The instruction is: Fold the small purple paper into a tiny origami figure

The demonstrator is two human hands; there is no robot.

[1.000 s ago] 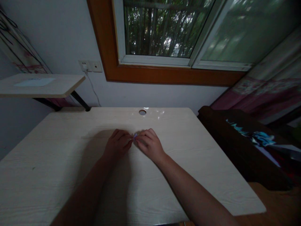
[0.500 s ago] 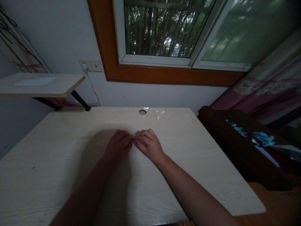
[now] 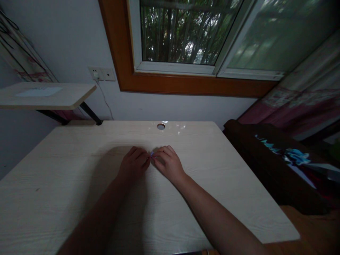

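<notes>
Both hands meet over the middle of the pale wood-grain desk (image 3: 233,198), fingertips almost touching. Between them shows a tiny purplish piece (image 3: 151,154), too small and dim for me to name its kind. My left hand (image 3: 135,161) pinches it from the left with thumb and forefinger. From the right, my right hand (image 3: 168,161) pinches the same piece, its other fingers curled. Most of the piece is hidden behind the fingertips.
A raised shelf (image 3: 82,97) on black legs stands at the back left with a paper sheet (image 3: 39,92) on it. A round cable hole (image 3: 160,126) lies near the back edge. Dark brown furniture (image 3: 247,156) with blue cloth (image 3: 296,156) stands right of the desk.
</notes>
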